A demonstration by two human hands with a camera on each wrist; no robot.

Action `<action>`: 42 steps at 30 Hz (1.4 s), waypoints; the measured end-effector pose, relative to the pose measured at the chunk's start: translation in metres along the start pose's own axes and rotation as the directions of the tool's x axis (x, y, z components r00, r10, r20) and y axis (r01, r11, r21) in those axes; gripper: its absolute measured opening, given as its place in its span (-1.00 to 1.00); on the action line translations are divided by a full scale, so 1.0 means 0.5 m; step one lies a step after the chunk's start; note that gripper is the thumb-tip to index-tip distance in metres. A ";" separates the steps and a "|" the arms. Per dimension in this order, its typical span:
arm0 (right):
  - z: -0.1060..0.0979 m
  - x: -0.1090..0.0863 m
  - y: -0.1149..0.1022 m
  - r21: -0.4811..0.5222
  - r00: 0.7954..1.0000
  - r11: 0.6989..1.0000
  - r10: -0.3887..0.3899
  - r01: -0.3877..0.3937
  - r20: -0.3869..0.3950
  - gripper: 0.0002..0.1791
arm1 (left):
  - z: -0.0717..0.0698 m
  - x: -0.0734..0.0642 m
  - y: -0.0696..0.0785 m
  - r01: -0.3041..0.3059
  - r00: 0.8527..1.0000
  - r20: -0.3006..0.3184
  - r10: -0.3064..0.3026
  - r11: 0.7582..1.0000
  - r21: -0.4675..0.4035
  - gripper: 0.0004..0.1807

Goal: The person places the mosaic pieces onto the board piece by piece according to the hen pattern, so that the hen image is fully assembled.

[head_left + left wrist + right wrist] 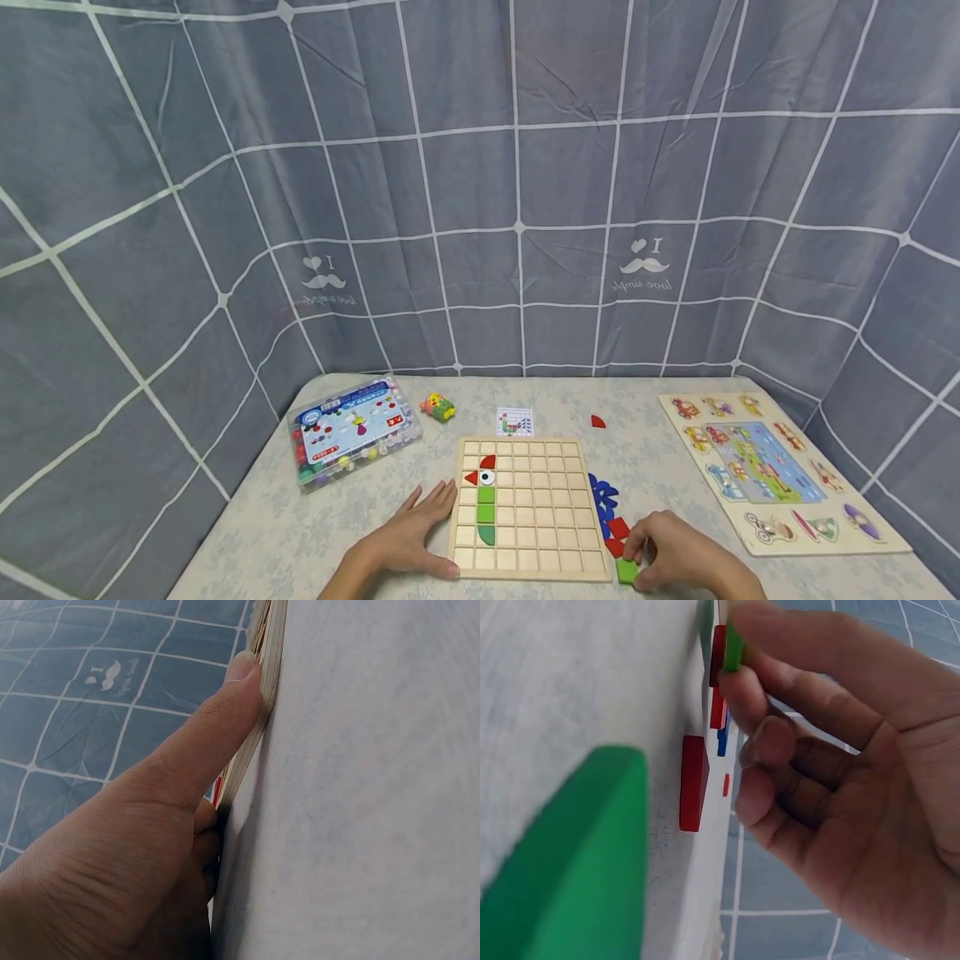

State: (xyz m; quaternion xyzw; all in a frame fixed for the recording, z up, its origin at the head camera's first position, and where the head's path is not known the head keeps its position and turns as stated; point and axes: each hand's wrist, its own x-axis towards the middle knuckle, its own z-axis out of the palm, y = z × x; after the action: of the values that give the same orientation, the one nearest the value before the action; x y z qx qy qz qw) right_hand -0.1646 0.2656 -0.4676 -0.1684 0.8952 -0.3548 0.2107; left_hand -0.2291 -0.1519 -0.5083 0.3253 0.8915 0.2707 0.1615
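Observation:
A wooden grid board (543,509) lies on the table, holding a column of pieces: a red quarter circle (488,461), a red triangle (471,477), a round eye piece (487,477), two green squares (486,504) and a dark green quarter circle (487,534). My left hand (408,533) rests along the board's left edge, fingers spread; its thumb touches the edge in the left wrist view. Off the board's lower right corner, my right hand (675,552) pinches a green square tile (733,651) between thumb and fingers. Beside it lie red tiles (618,527) and blue pieces (602,493).
Behind the board lies a small pattern card (515,422), with a red quarter piece (597,422) to its right. A clear bead box (358,429) and a colourful toy figure (437,407) are at the left. A wooden picture puzzle (780,471) occupies the right. Grey checked curtains surround the table.

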 end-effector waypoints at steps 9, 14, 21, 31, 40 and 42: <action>-0.004 0.009 -0.025 -0.032 0.999 0.999 -0.015 0.014 -0.032 -0.83 | 0.001 -0.001 -0.006 0.020 1.000 0.005 -0.020 1.000 -0.004 0.23; -0.006 0.021 -0.048 -0.078 0.998 0.996 -0.046 0.042 -0.046 -0.83 | 0.000 -0.001 -0.008 0.023 1.000 0.005 -0.023 1.000 -0.011 0.23; 0.001 0.052 -0.079 -0.125 0.986 0.983 -0.145 0.134 -0.085 -0.81 | 0.000 0.001 -0.006 0.020 1.000 0.010 -0.020 1.000 -0.008 0.23; 0.030 0.102 -0.136 -0.195 0.981 0.972 -0.157 0.132 -0.115 -0.83 | 0.000 0.001 -0.001 0.019 1.000 0.008 -0.019 1.000 0.008 0.23; 0.071 0.154 -0.179 -0.261 0.971 0.953 -0.196 0.155 -0.139 -0.84 | 0.004 0.003 -0.002 0.019 1.000 0.010 -0.019 1.000 0.018 0.24; 0.080 0.165 -0.183 -0.272 0.968 0.948 -0.209 0.165 -0.142 -0.83 | 0.003 0.006 -0.001 0.026 1.000 0.013 -0.026 0.999 0.020 0.24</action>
State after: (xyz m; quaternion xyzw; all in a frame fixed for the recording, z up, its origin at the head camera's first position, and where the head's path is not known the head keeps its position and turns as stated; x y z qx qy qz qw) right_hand -0.2014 0.1426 -0.4504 -0.2480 0.9282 -0.2668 0.0756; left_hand -0.2307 -0.1495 -0.5102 0.3172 0.8972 0.2577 0.1675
